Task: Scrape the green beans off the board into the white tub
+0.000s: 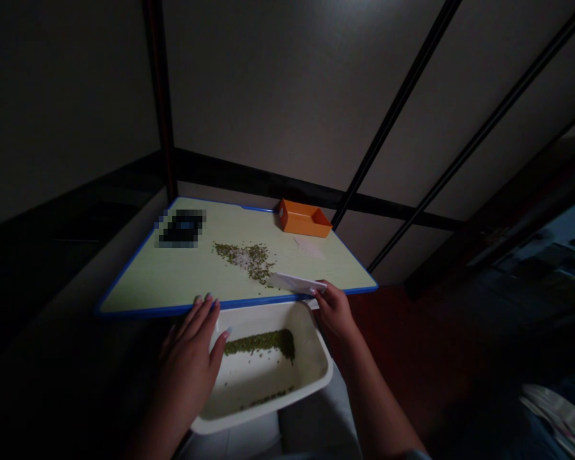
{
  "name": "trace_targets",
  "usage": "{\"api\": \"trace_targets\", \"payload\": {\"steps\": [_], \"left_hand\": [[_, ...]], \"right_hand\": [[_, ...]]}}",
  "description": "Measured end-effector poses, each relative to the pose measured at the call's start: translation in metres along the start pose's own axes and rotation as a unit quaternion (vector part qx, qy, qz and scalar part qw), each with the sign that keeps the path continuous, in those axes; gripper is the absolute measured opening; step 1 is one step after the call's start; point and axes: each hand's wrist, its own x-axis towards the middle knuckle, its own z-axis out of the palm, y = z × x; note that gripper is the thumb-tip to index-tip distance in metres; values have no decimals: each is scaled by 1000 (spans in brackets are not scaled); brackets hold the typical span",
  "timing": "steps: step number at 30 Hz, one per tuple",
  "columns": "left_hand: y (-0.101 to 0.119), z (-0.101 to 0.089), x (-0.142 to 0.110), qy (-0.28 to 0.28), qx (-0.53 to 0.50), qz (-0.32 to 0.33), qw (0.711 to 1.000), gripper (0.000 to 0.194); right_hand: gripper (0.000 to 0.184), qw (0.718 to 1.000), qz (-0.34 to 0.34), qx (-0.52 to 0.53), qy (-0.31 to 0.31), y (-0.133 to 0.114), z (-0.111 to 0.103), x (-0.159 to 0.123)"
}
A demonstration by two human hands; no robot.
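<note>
— Head view: where's the white scraper (297,283)?
— Pinched in the right hand (334,309), its blade left of those fingers, beside the green grains (259,260).
— Its handling?
— Probably light, stiff, though it's dim; the pinched end suits. The left hand (194,348) lies unclenched, fingers straight, by the basin (314,348).

Our right hand (334,310) held a white strip (297,283)

From the green pile (256,259), we had the strip at four o'clock, an orange box (303,223) at two, a white tub (256,381) at six, our left hand (191,351) at seven.
</note>
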Motion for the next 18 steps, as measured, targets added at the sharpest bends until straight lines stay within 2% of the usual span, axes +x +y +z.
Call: {"api": "trace_targets", "payload": {"steps": [18], "left_hand": [[4, -5, 2, -32, -11, -25, 999, 56]], "right_hand": [[20, 1000, 9, 8, 3, 2, 6, 1]]}}
